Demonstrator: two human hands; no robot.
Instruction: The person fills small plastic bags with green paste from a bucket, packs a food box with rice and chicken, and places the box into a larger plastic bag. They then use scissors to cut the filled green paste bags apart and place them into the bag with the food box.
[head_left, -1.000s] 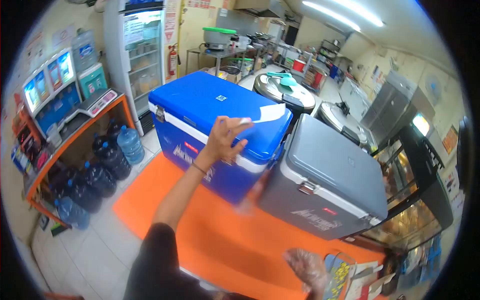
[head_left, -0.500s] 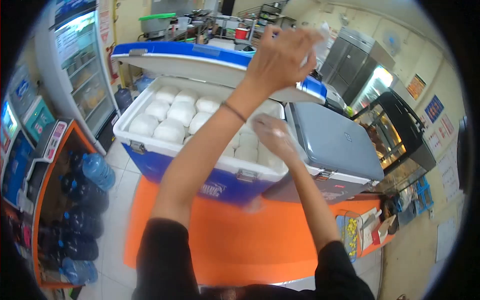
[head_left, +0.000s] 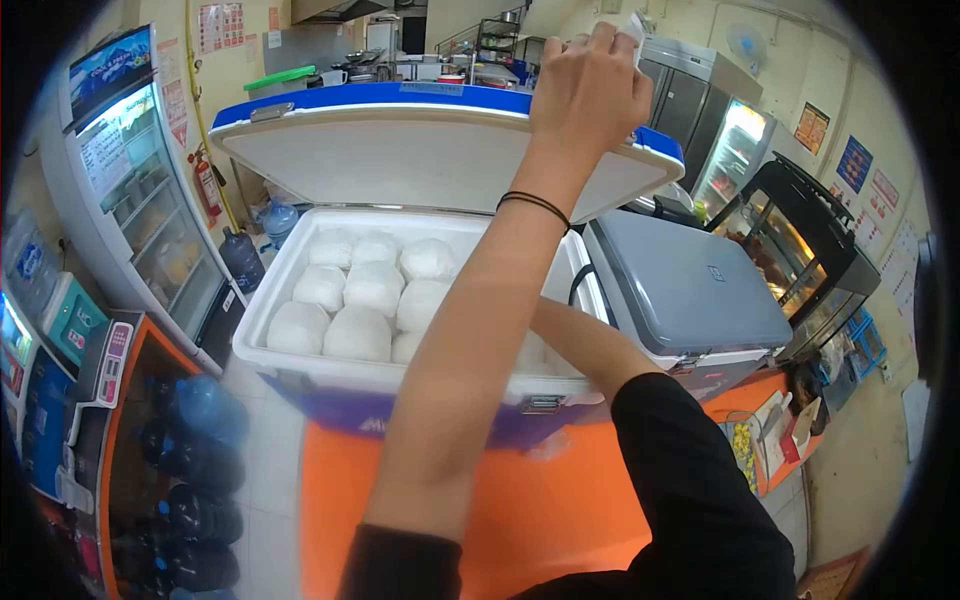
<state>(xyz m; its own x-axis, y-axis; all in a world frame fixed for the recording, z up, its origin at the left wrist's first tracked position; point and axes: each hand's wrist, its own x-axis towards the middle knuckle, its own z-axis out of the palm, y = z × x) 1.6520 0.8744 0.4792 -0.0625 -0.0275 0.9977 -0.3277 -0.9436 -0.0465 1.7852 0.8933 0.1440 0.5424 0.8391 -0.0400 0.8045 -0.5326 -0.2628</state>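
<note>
My left hand [head_left: 592,95] is raised in front of the open lid [head_left: 400,165] of a blue and white cooler box [head_left: 300,375]. Its fingers are curled around thin, whitish see-through plastic [head_left: 636,28], which shows past the fingertips. Rows of white, round, smooth bundles [head_left: 373,289] fill the left part of the cooler. My right forearm [head_left: 590,345] reaches down into the cooler's right side. Behind my left forearm, my right hand is hidden, so its fingers and anything in them cannot be made out.
A grey cooler [head_left: 690,285] stands against the right side of the blue one. Both rest on an orange table [head_left: 390,520]. At right are a lit glass food warmer [head_left: 790,250] and a tray of yellow pieces [head_left: 742,455]. Water bottles [head_left: 200,520] and a glass-door fridge [head_left: 150,200] are left.
My gloved right hand has gone down into the cooler, behind my left arm. My left hand has shifted slightly right and up, and the view has tilted, showing more of the lid's underside.
</note>
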